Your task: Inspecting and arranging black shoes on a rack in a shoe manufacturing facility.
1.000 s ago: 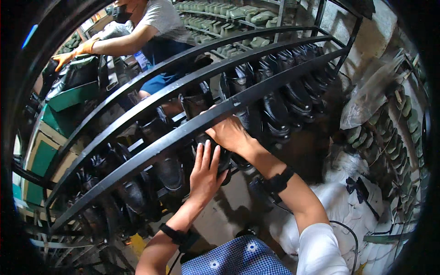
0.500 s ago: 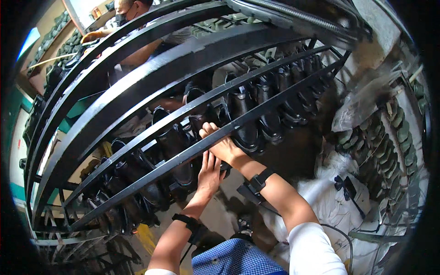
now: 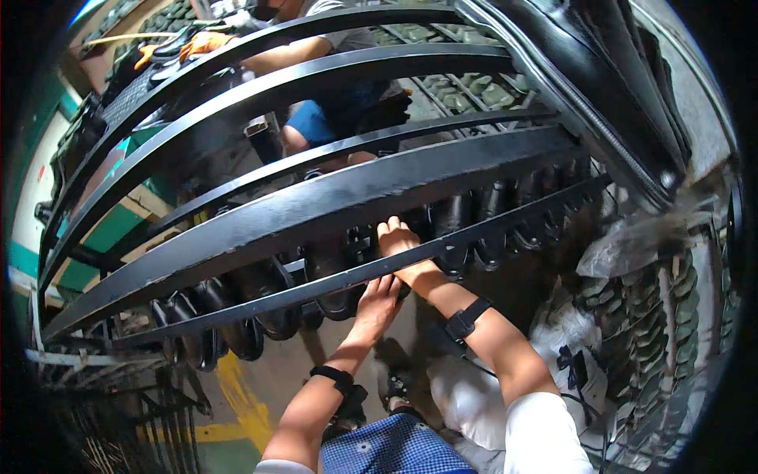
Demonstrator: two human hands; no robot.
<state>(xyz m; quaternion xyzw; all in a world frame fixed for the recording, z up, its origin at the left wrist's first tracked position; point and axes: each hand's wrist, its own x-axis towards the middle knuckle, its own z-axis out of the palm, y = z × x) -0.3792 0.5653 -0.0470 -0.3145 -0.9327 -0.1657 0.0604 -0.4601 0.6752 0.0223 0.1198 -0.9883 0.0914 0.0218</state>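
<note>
A row of black shoes hangs on a black metal rack, sole-side out, between two of its long curved bars. The shoe the hands work on sits in the middle of that row, right at the fingers of both hands. The left hand reaches up from below with its fingers spread loosely open, their tips lying against the lower thin bar and the underside of the shoe just above it. The right hand lies just above and beside the left one, palm against the shoe; its fingers curl over the bar's far side, and whether they clamp anything cannot be told. Both forearms wear a black strap. Further shoes continue along the rack to either side of the fingers. Well beyond the fingers, past the upper bars, another person in orange gloves handles something at a green bench. To the right of the fingers stand stacked dark soles and a clear plastic bag.
</note>
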